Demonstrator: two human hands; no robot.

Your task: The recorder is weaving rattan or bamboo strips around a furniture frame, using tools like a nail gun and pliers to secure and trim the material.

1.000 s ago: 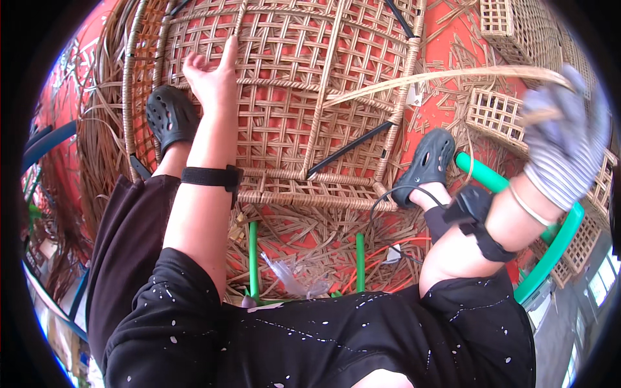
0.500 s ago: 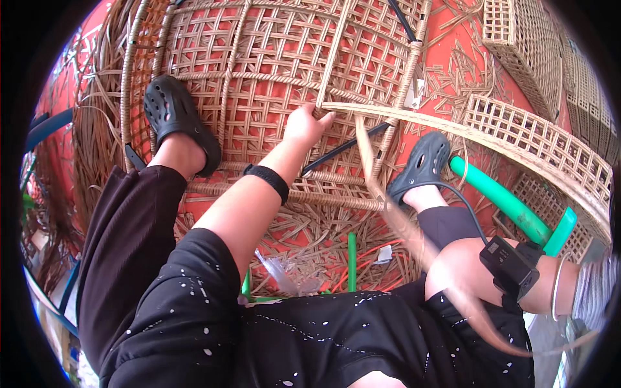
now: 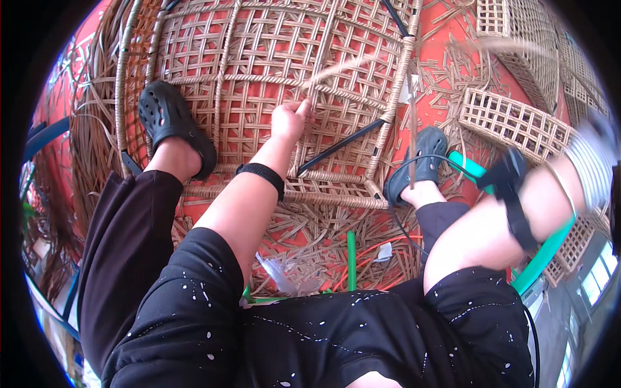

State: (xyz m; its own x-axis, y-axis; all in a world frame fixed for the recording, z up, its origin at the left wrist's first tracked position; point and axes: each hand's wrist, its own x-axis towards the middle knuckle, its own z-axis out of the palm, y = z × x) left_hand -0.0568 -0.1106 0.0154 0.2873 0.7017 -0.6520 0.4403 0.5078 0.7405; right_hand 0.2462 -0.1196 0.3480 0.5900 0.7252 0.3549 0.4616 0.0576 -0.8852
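A large open-weave wicker panel with wrapped edges and dark metal bars lies in front of me. My left hand is closed in a pinch over its middle, where a pale weaving strand meets the weave. From there the strand runs up to the right and blurs away. My right hand, in a grey-white striped glove, is at the right edge, smeared by motion. Its fingers and anything in them cannot be made out.
My dark clogs flank the panel's lower part. Loose strands hang at the left. Cut scraps litter the red floor. Smaller wicker pieces and a green tube are at the right. A black device is strapped to my right forearm.
My right hand has swung up from the lower right edge. The strand no longer arcs across to the right; it whips above the panel. My left hand has shifted slightly left.
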